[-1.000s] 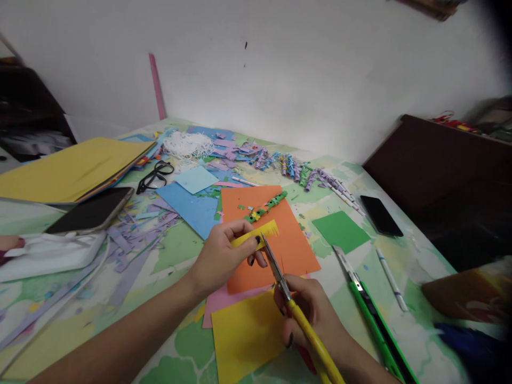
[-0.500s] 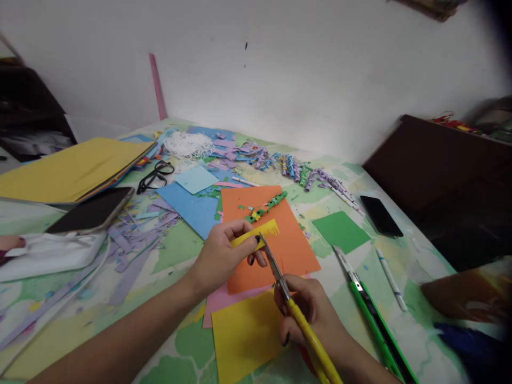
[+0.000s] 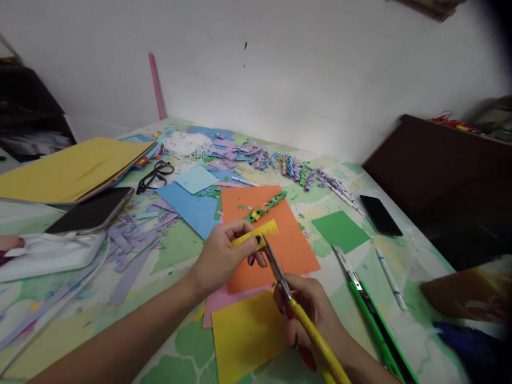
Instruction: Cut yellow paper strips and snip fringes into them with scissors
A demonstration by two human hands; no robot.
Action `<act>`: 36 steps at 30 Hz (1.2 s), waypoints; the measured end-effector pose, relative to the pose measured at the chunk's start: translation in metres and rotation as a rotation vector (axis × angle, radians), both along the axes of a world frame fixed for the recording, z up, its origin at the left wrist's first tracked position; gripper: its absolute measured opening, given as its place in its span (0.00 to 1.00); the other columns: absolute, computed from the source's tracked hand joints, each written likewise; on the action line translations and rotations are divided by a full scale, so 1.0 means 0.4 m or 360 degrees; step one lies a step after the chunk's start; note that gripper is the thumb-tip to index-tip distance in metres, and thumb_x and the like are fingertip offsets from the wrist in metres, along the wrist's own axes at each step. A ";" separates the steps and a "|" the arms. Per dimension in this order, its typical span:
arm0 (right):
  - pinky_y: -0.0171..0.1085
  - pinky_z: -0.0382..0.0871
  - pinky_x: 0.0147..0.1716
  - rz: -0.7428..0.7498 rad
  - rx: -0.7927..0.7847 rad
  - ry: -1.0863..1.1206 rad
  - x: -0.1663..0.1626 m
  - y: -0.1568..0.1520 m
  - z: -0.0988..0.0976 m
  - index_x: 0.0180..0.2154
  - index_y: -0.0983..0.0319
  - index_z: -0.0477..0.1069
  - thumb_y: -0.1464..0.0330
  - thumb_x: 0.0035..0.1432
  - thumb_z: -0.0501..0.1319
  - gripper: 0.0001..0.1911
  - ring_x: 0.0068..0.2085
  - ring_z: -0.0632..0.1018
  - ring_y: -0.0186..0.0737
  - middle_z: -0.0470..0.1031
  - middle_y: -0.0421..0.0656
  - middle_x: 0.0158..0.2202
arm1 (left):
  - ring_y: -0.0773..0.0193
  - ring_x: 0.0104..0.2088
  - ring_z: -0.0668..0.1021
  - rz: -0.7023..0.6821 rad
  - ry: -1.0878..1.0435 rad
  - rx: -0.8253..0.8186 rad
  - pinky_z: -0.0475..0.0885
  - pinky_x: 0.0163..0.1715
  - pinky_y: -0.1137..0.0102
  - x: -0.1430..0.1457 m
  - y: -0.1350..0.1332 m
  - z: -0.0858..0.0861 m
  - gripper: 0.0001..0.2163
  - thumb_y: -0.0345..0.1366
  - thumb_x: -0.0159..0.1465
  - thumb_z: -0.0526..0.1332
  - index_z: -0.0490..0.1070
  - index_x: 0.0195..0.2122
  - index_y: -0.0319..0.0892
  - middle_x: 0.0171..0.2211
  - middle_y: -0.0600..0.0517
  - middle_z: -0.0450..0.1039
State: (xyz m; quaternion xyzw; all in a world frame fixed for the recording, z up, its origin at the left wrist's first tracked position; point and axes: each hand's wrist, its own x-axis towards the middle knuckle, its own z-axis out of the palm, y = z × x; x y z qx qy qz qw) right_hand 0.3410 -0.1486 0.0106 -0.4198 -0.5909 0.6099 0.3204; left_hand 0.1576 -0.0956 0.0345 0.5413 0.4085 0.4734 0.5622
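Observation:
Between the thumb and fingers of my left hand (image 3: 224, 253) is a narrow yellow paper strip (image 3: 269, 228), its right end cut into a fine fringe. My right hand (image 3: 316, 309) grips scissors (image 3: 308, 325) with yellow handles, and their blade tips are at the strip's lower edge beside my left thumb. Under both hands lies an orange paper sheet (image 3: 296, 250). On it rests a green decorated paper roll (image 3: 276, 200) with a small yellow flower. A yellow square sheet (image 3: 244, 336) and part of a pink sheet (image 3: 218, 304) lie nearer to me.
To the right are a green box cutter (image 3: 372, 314) with its blade out, a green paper square (image 3: 340, 230), a white stick (image 3: 391, 280) and a black phone (image 3: 381, 215). Purple scraps (image 3: 128, 240), glasses (image 3: 156, 177) and a larger phone (image 3: 94, 210) lie left. White string (image 3: 188, 145) sits behind.
The scissor handles have shifted slightly right and my right thumb has moved with them. The strip and my left hand stay almost in place.

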 end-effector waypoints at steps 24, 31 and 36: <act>0.28 0.51 0.13 -0.0045 -0.0069 -0.0041 -0.002 0.003 -0.006 0.21 0.61 0.59 0.50 0.33 0.73 0.29 0.17 0.58 0.28 0.55 0.31 0.15 | 0.68 0.21 0.76 0.0000 -0.0016 -0.0003 0.68 0.24 0.74 -0.001 0.000 0.006 0.06 0.30 0.59 0.58 0.69 0.25 0.38 0.18 0.54 0.75; 0.28 0.53 0.13 -0.0067 -0.0087 0.0018 -0.010 0.003 -0.001 0.21 0.61 0.59 0.47 0.30 0.73 0.31 0.17 0.60 0.29 0.56 0.32 0.14 | 0.66 0.22 0.77 -0.0087 -0.0127 0.0025 0.68 0.25 0.73 -0.005 0.003 -0.008 0.07 0.33 0.61 0.59 0.68 0.27 0.39 0.19 0.53 0.75; 0.27 0.51 0.13 -0.0062 -0.0050 0.0022 0.002 0.001 -0.014 0.23 0.61 0.59 0.46 0.34 0.71 0.30 0.17 0.57 0.27 0.54 0.30 0.14 | 0.65 0.23 0.77 -0.0110 -0.0178 0.0018 0.69 0.26 0.71 -0.008 0.003 -0.016 0.07 0.35 0.62 0.60 0.69 0.28 0.39 0.21 0.51 0.76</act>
